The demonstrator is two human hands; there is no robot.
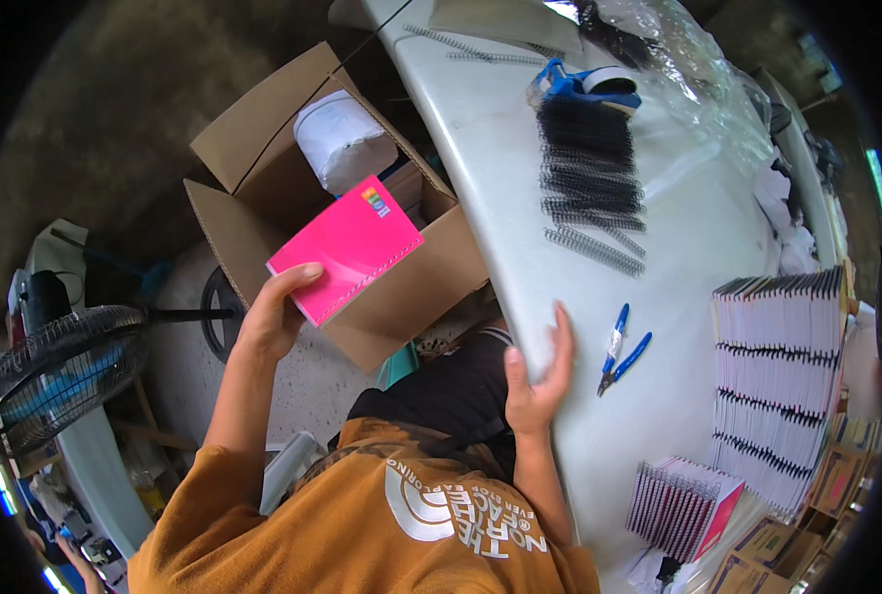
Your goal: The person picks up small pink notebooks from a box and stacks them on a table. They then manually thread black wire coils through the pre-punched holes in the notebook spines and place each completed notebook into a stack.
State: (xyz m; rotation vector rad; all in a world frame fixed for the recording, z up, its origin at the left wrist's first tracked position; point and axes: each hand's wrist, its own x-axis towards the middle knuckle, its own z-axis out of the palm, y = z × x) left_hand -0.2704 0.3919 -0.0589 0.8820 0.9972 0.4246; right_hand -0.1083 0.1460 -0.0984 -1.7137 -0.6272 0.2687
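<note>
My left hand [281, 315] grips a bright pink notebook [347, 255] by its near left corner, thumb on the cover. A line of small holes runs along one long edge of the notebook, and no coil shows in them. The notebook is held over the opening of a cardboard box [392, 287]. My right hand [543, 381] is at the white table's left edge, empty, with thumb and fingers apart. Beside it on the table lie blue-handled pliers [623, 351]. Farther up is a row of black spiral coils [589, 168] beside a blue tape dispenser [585, 84].
A white roll or bag [342, 144] sits inside the box. Tall stacks of spiral-bound notebooks [778, 376] stand at the table's right, with a smaller pink-covered pile [684, 505] nearer. Clear plastic wrap [698, 59] covers the far end. A black fan [65, 361] stands at left.
</note>
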